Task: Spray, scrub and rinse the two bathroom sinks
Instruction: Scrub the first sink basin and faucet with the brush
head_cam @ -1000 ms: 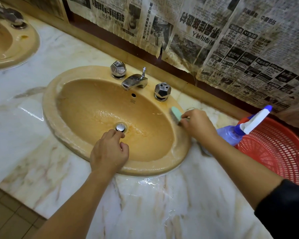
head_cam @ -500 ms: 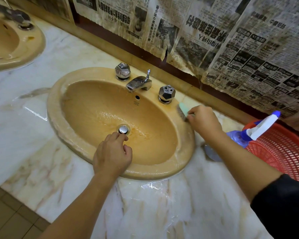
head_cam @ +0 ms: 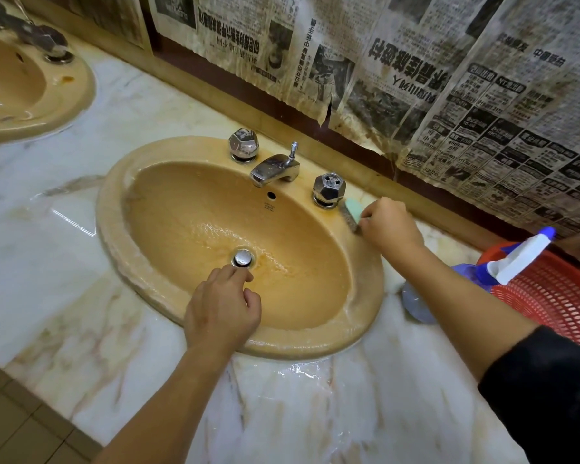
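Where the wall meets the bench: yellowed newspaper hangs in torn sheets.
Bench: pale veined marble, wet and glossy.
Near sink: tan oval basin, water pooled around its chrome drain plug; faceted chrome knobs flank the faucet.
Far sink: cut off at upper left.
Left hand: fingers curled, fingertips at the plug.
Right hand: grips a green brush on the rim.
Spray bottle: beside a red basket, base hidden behind the forearm.
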Demonstrator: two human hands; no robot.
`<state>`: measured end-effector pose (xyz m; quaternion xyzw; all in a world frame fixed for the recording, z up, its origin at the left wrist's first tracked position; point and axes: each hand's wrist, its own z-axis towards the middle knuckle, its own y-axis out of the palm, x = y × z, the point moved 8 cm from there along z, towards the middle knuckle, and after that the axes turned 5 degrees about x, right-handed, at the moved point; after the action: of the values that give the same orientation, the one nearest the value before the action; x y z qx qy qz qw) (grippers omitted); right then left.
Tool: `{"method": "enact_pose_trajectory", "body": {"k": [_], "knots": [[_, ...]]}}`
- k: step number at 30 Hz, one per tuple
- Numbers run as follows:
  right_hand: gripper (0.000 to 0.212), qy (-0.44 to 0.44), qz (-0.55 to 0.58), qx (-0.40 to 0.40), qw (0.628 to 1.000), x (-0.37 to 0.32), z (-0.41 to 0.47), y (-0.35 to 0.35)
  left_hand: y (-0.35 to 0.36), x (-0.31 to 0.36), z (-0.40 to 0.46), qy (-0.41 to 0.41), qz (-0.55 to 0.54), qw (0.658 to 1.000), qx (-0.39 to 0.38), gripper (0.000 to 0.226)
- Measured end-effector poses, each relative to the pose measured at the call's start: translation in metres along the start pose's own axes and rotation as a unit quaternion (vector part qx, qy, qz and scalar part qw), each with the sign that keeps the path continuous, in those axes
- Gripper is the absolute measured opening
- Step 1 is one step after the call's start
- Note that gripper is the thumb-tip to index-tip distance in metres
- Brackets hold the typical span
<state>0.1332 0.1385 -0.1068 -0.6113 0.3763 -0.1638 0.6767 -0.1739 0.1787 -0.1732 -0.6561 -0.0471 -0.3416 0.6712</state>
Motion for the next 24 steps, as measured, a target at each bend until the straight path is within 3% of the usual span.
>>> {"method": "enact_pose_trajectory", "body": {"k": [3, 7, 18, 24], "knots": [[0.015, 0.004, 0.000, -0.016, 1.000, -0.007, 0.003, 0.008, -0.001, 0.000, 0.001, 0.001, -0.001, 1.000, 0.004, 0.036], [0.019, 0.047, 0.046, 0.038, 0.997, -0.006, 0.017, 0.001, -0.002, 0.001, 0.000, 0.005, -0.005, 1.000, 0.008, 0.036], [0.013, 0.136, 0.142, 0.055, 0.979, -0.005, 0.023, 0.018, 0.000, 0.002, 0.001, 0.002, -0.003, 1.000, -0.009, 0.037], [0.015, 0.190, 0.273, 0.085, 0.939, 0.005, 0.007, 0.029, 0.001, 0.001, 0.002, 0.003, 0.000, 1.000, -0.011, 0.037]]}}
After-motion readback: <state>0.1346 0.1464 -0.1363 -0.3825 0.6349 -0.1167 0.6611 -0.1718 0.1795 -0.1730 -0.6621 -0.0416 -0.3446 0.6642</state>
